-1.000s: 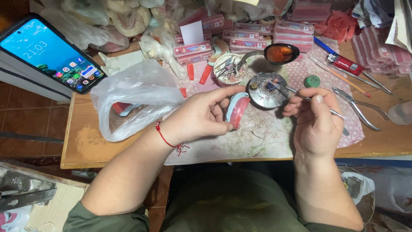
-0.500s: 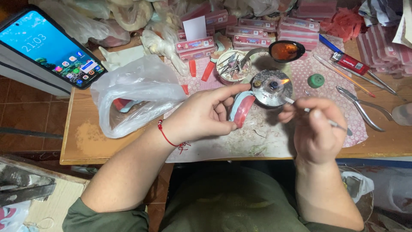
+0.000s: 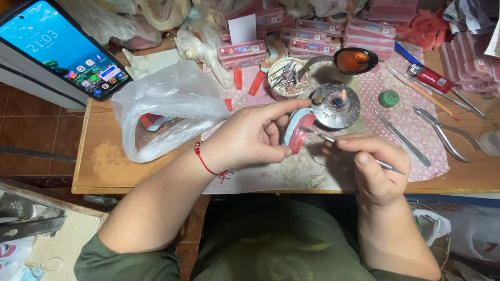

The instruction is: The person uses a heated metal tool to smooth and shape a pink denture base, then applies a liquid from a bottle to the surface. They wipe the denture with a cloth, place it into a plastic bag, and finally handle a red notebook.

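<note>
My left hand [image 3: 252, 138] grips pink-and-blue wax denture base [image 3: 297, 132]; right hand [image 3: 372, 166] pinches thin metal carver [image 3: 344, 148], tip on wax; small spirit burner [image 3: 337, 104] lit; looks mid-carving, unfinished.

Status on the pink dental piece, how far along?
Set up: burner is lit and tools lie out on the table. In hand: left hand grips the pink dental piece, and right hand puts a thin metal tool tip to it. Left: can't tell; the worked surface is too small to judge.
</note>
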